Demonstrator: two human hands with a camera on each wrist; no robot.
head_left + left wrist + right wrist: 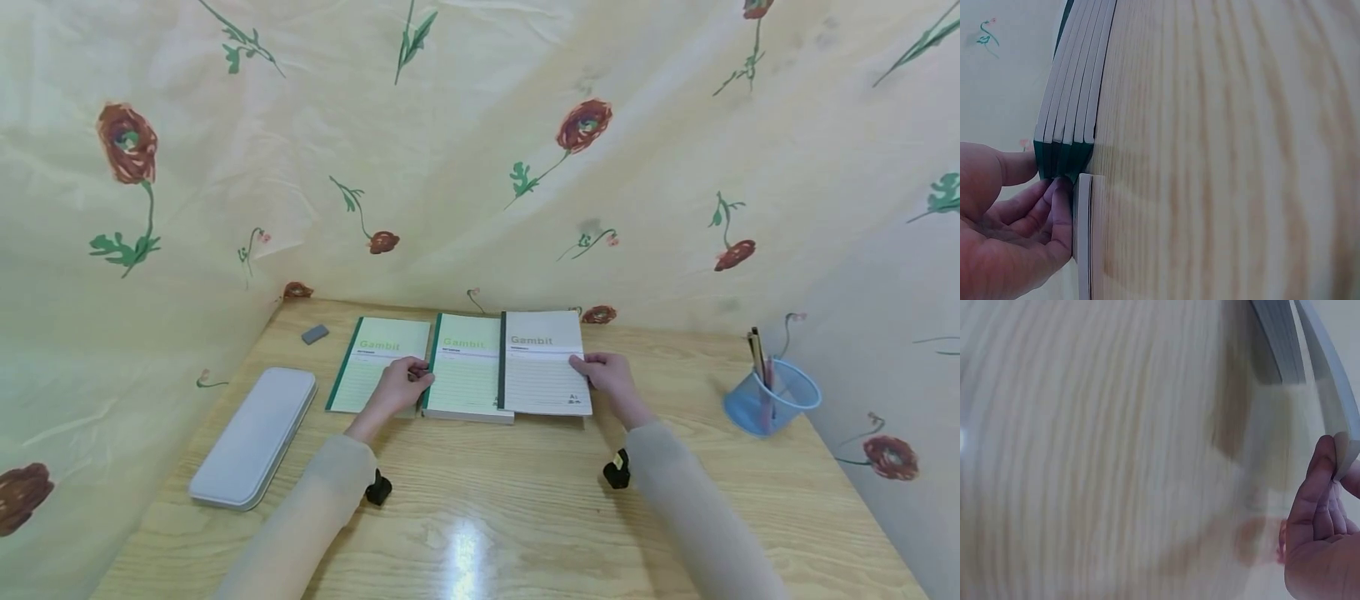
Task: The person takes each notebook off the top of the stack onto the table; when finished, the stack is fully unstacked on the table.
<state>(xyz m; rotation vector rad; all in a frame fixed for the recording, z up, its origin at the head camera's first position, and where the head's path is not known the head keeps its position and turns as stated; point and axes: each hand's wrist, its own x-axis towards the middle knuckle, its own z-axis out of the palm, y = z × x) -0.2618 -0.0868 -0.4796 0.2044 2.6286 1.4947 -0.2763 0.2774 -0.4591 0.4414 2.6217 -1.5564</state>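
- The right hand (609,377) is pinching the right edge of a grey paper notebook with a dark spine (543,362), thumb on top and fingers underneath.
- In the right wrist view the fingers (1317,487) are curling under that cover edge and lifting it a little off the stack below.
- The left hand (396,387) is holding the spine side of a pale green paper notebook with a green spine (465,367), with its fingers bent around the edge.
- In the left wrist view the fingertips (1060,194) are pressing against the bottom corner of the stacked green notebook spines (1063,159).
- The grey notebook is lying partly over the right side of the middle green one, between the two hands.
- Just left of the left hand, a second pale green notebook (375,362) is lying flat, and the hand is covering its lower right corner.
- Everything is sitting on a light wooden table (480,517).
- Well to the left of the left hand, a long grey pencil case with round corners (253,437) is lying flat.
- A little past it, a small grey eraser (315,334) is lying near the table's back left corner.
- Well to the right of the right hand, a blue mesh cup (772,400) is standing with pencils (757,354) in it.
- Behind the table, a cream cloth with red flowers (480,150) is hanging.
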